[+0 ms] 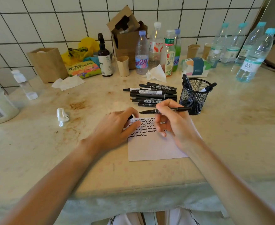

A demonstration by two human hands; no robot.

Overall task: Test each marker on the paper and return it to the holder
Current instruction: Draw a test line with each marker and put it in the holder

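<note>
Marker uncapped over the paper, cap in your other hand.

The table (230, 127), a pale stained top against a white tiled wall (52, 21), carries bottles and boxes along its far edge from 10 to 2 o'clock. The paper (151, 148) lies flat at centre, its upper half filled with black squiggles. The mesh holder (194, 96) stands at 1 o'clock with a few markers inside; the pile of markers (153, 95) lies just beside it at 12. Your right hand (172, 122) pinches the marker (170, 109) mid-barrel, tip pointing to 9. It looks light, stiff and smooth, so keep hold near the middle. Your left hand (117, 125) curls round what seems to be its cap (130, 117).
</note>
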